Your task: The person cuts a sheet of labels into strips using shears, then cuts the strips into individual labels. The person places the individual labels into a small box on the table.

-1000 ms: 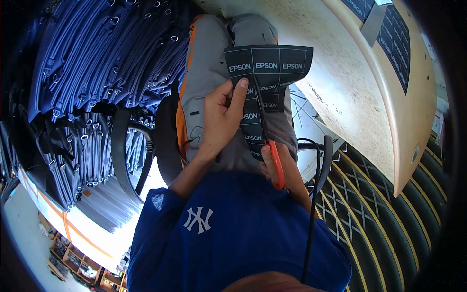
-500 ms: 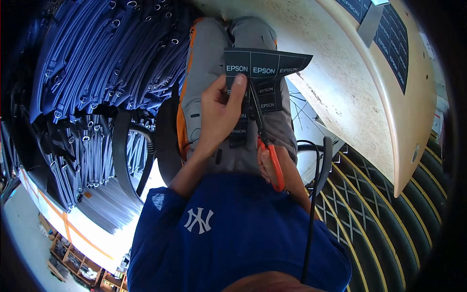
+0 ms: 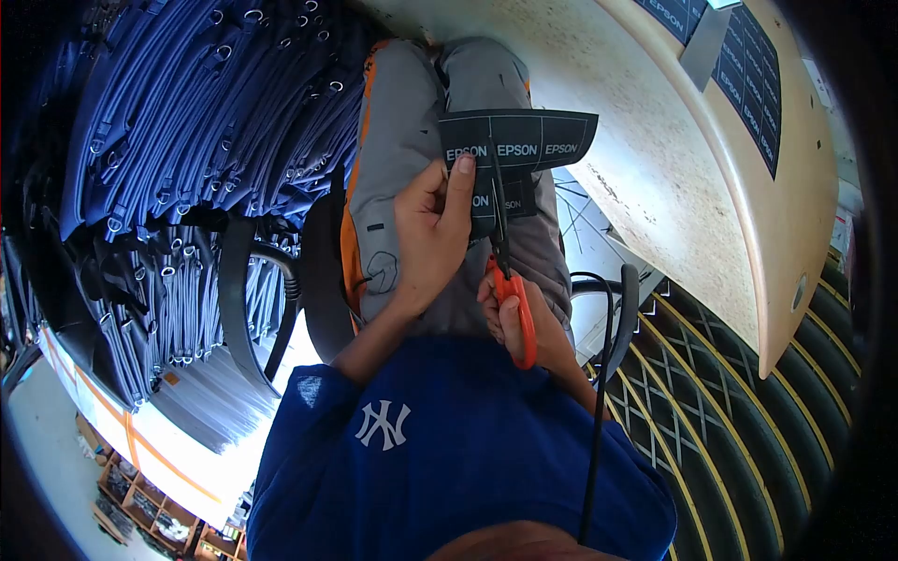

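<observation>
A black sheet of EPSON labels [image 3: 538,131], printed in white with thin grid lines, is held above my lap. My left hand [image 3: 435,220] pinches its left part, thumb on top beside one of the printed words. My right hand [image 3: 528,318] grips the scissors [image 3: 526,323] by their orange-red handles. Their dark blades run up along the line between the left and middle labels, over the sheet's upper row. Below the blades hangs a lower piece with more labels. Other dark EPSON pieces [image 3: 517,198] lie on my grey trousers, partly covered.
At right is a pale worn tabletop [image 3: 692,178] with more EPSON sheets [image 3: 750,89] and a flat metal strip [image 3: 706,47]. Stacked blue straps with metal rings [image 3: 187,112] fill the left. A black cable [image 3: 599,421] hangs at my right side.
The blades have moved up between the left and middle labels of the top row. The sheet has shifted slightly down and right, and my left hand has moved with it.
</observation>
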Demonstrator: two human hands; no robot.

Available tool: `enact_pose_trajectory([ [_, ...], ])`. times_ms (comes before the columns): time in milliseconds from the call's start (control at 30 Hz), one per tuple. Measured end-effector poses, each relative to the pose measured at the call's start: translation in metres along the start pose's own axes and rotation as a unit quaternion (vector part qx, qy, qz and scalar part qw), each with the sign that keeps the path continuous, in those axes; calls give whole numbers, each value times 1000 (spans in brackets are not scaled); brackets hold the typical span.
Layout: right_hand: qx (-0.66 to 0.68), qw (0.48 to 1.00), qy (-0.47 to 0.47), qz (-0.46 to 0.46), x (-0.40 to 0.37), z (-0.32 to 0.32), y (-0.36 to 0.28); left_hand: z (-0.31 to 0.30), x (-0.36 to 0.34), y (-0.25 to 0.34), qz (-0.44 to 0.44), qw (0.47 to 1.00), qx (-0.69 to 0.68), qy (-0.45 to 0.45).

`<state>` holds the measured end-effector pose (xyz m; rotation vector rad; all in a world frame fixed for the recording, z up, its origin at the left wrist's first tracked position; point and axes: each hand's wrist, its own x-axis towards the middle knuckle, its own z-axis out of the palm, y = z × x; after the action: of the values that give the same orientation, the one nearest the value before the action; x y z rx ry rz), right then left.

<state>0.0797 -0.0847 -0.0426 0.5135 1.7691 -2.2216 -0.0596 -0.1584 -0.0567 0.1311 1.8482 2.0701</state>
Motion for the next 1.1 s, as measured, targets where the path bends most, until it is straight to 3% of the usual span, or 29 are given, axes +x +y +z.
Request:
enact_pose_trajectory([
  [133,-7,1000,0,18,1,3,-3,3,-1,8,-1,1000,7,7],
  [200,4,997,22,69,0,6,-11,1,-1,1,0,1000,7,2],
  [533,38,994,35,96,-1,2,-11,1,7,16,-27,1000,7,9],
  [700,-39,998,16,47,-2,0,-5,-6,18,12,-9,1000,-7,-6],
  [833,-37,998,44,34,-2,2,-6,-2,14,14,30,999,10,5],
  [1100,-53,997,47,-44,5,4,-1,4,0,10,19,1000,-2,1],
])
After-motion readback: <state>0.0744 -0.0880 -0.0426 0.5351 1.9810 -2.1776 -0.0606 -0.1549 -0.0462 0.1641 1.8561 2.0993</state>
